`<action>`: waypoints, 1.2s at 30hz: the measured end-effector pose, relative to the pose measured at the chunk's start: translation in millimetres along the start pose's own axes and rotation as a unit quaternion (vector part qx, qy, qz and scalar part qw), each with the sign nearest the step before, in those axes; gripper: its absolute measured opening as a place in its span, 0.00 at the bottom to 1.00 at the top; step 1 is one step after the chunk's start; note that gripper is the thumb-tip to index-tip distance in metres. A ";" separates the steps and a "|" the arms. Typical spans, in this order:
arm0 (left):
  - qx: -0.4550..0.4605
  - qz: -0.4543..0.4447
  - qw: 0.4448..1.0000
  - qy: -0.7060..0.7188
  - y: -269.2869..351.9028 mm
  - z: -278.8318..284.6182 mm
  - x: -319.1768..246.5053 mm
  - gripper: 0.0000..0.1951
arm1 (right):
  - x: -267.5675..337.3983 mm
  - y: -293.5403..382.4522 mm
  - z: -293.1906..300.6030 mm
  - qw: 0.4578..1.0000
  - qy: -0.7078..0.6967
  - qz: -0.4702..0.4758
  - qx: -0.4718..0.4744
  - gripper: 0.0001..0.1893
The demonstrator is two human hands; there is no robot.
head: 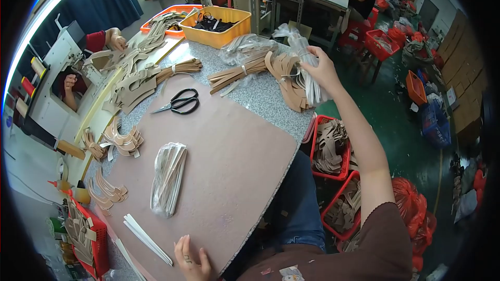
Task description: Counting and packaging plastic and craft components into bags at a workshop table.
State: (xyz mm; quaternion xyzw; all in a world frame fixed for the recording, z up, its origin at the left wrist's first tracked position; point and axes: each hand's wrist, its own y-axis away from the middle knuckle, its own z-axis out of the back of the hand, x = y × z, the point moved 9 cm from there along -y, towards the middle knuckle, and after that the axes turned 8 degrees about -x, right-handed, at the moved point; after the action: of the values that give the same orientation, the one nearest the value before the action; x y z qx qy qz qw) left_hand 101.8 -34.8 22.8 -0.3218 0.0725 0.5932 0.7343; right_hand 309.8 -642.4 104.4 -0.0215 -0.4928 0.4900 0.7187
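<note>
My right hand [323, 69] reaches to the table's far right corner and grips a clear plastic bag of white strips [310, 82]. Tan curved leather-like pieces [287, 80], bundled together, lie just left of it. My left hand [191, 260] rests on the brown mat [230, 171] at the near edge, thumb apart, holding nothing. Close to its fingertips are loose white strips [147, 238]. Another clear bag of pale strips [168, 179] lies mid-mat. Black-handled scissors [181, 102] lie at the mat's far side.
At left, a co-worker's hands [117, 42] are beside a sewing machine [66, 70]. Tan strip bundles [238, 73] and a yellow bin [218, 33] stand at the back. Curved tan pieces [124, 140] lie left. Red baskets [330, 146] of cut pieces stand beside my leg.
</note>
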 end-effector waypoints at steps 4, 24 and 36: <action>0.045 -0.085 0.994 -0.051 13.0 -17.2 -8.3 0.27 | -58.7 -13.4 -62.4 0.894 0.387 -0.030 0.223 0.21; 0.032 -0.033 0.998 -0.037 -1.5 -21.2 -1.6 0.25 | 57.0 -106.2 -193.9 0.897 0.386 0.130 0.172 0.27; 0.001 -0.111 0.983 -0.148 -123.7 -62.1 -5.0 0.31 | 219.4 263.7 -114.9 0.861 0.008 0.468 0.200 0.24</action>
State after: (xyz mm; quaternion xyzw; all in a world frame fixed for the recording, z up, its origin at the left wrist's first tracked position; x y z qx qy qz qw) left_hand 231.0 -84.6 24.4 -0.2359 -0.0721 0.5493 0.7984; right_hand 221.0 -294.5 60.7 -0.1096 -0.3100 0.8567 0.3973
